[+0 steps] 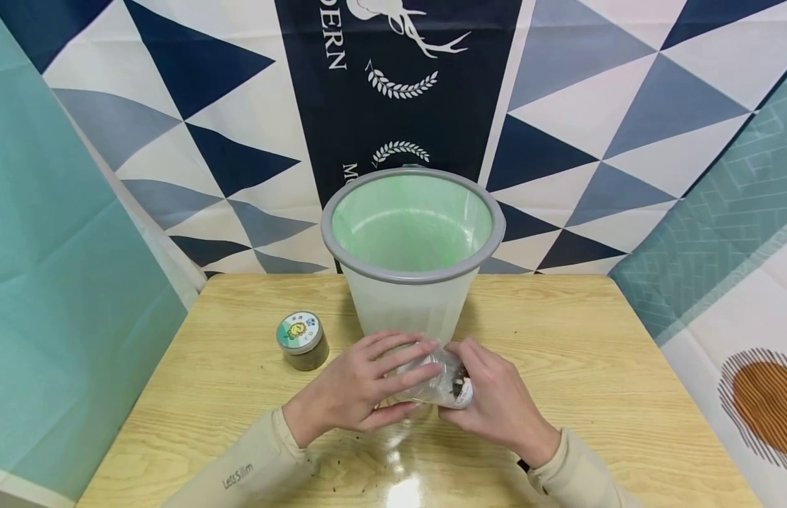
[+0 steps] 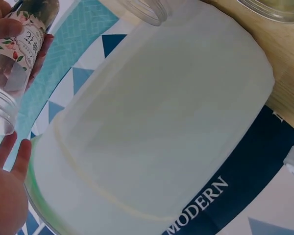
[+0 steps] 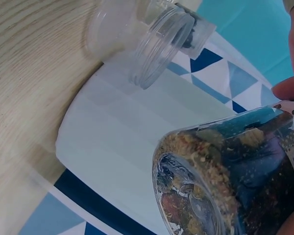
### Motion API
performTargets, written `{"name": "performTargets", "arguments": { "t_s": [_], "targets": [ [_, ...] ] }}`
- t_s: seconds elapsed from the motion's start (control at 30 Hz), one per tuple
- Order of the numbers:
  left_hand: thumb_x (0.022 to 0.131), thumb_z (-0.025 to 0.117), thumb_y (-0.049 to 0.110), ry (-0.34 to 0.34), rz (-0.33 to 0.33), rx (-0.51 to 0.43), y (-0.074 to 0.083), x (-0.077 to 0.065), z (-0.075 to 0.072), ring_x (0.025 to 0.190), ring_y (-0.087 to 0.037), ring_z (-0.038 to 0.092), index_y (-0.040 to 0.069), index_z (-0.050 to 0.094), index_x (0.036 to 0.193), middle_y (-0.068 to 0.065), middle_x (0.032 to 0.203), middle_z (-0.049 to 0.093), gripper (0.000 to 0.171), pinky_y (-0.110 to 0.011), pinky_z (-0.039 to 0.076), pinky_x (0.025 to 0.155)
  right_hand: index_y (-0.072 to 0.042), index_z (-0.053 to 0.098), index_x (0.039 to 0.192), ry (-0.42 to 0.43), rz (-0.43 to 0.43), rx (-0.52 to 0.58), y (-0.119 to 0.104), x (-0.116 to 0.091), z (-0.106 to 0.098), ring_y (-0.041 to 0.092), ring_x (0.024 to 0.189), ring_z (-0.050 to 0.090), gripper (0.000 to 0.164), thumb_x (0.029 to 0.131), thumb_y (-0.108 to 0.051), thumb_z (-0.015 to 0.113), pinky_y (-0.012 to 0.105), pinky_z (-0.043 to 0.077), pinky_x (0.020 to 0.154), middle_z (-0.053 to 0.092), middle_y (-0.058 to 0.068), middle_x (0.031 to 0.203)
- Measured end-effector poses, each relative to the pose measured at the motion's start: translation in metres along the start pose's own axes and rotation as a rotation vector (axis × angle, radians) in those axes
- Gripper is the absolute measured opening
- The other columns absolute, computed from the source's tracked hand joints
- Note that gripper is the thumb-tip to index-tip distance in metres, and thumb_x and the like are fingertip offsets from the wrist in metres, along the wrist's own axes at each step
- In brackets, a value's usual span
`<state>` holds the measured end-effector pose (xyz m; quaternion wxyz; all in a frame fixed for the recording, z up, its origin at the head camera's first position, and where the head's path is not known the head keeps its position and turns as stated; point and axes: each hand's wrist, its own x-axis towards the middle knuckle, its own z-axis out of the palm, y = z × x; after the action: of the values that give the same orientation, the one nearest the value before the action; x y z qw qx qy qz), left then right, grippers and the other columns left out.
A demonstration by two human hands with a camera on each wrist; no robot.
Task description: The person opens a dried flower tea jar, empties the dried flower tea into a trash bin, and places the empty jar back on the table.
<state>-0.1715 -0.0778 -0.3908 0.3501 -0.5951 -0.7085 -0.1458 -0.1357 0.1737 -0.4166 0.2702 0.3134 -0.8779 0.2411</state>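
Note:
My right hand (image 1: pixel 495 395) grips a clear plastic jar (image 1: pixel 440 377) tilted onto its side, its mouth towards the left hand. Dried, crumbly brown and yellowish bits (image 3: pixel 196 196) lie at the jar's bottom end, and a floral label (image 2: pixel 32 36) wraps its side. My left hand (image 1: pixel 374 381) lies by the jar's mouth with its fingers spread, and in the left wrist view its fingertips are close to the rim; whether they touch cannot be told. Beneath the hands stands a second clear jar (image 3: pixel 159 49), uncapped and mostly hidden in the head view.
A tall translucent bin (image 1: pixel 409 303) with a grey rim stands behind the hands. To the left sits a small jar with a printed lid (image 1: pixel 301 335) and dark contents. Dark crumbs (image 1: pixel 342 462) are scattered near the table's front. Patterned cloth (image 1: pixel 241 141) hangs behind the table.

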Motion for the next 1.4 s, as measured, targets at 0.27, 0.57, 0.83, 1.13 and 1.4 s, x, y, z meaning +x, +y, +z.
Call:
{"name": "performTargets", "arguments": {
  "t_s": [0.27, 0.57, 0.83, 1.13, 1.4],
  "targets": [
    [0.110, 0.026, 0.050, -0.023, -0.189, -0.005, 0.0017, -0.0030, 0.0004, 0.109, -0.018, 0.068, 0.004, 0.054, 0.145, -0.007, 0.128, 0.069, 0.064, -0.032, 0.056, 0.094, -0.008, 0.063, 0.112, -0.012, -0.002, -0.001, -0.0004, 0.0009, 0.0009, 0.005, 0.075, 0.058, 0.076, 0.043, -0.021, 0.093, 0.024, 0.053, 0.062, 0.060, -0.006, 0.093],
    [0.106, 0.048, 0.041, 0.073, 0.014, -0.038, -0.0003, -0.0032, -0.0010, 0.137, -0.035, 0.055, 0.008, 0.059, 0.142, -0.011, 0.144, 0.062, 0.050, -0.044, 0.046, 0.115, -0.010, 0.062, 0.112, -0.038, 0.025, 0.028, -0.0022, -0.0004, 0.0019, 0.004, 0.076, 0.058, 0.075, 0.045, -0.022, 0.094, 0.023, 0.053, 0.062, 0.060, -0.007, 0.093],
    [0.105, 0.055, 0.037, 0.083, 0.003, 0.010, 0.0041, -0.0012, 0.0047, 0.131, -0.028, 0.059, 0.014, 0.066, 0.138, -0.009, 0.141, 0.064, 0.042, -0.038, 0.051, 0.107, -0.011, 0.063, 0.113, -0.053, 0.027, 0.006, -0.0033, 0.0014, 0.0019, 0.005, 0.075, 0.057, 0.075, 0.046, -0.024, 0.093, 0.024, 0.053, 0.063, 0.060, -0.008, 0.094],
    [0.108, 0.035, 0.051, 0.054, -0.236, -0.010, 0.0074, -0.0005, 0.0013, 0.098, -0.018, 0.066, 0.007, 0.063, 0.137, -0.005, 0.116, 0.069, 0.059, -0.032, 0.055, 0.086, -0.011, 0.063, 0.113, -0.056, 0.018, 0.009, -0.0051, 0.0039, 0.0040, 0.006, 0.076, 0.059, 0.076, 0.045, -0.026, 0.094, 0.025, 0.055, 0.064, 0.062, -0.007, 0.096],
    [0.101, 0.058, 0.044, 0.064, -0.102, -0.064, 0.0051, -0.0008, -0.0014, 0.132, -0.032, 0.059, 0.006, 0.057, 0.143, -0.013, 0.142, 0.062, 0.057, -0.040, 0.049, 0.111, -0.010, 0.062, 0.114, -0.057, 0.039, 0.035, -0.0053, 0.0043, 0.0025, 0.006, 0.077, 0.061, 0.076, 0.046, -0.024, 0.094, 0.025, 0.055, 0.063, 0.063, -0.006, 0.096]
  ]
}}
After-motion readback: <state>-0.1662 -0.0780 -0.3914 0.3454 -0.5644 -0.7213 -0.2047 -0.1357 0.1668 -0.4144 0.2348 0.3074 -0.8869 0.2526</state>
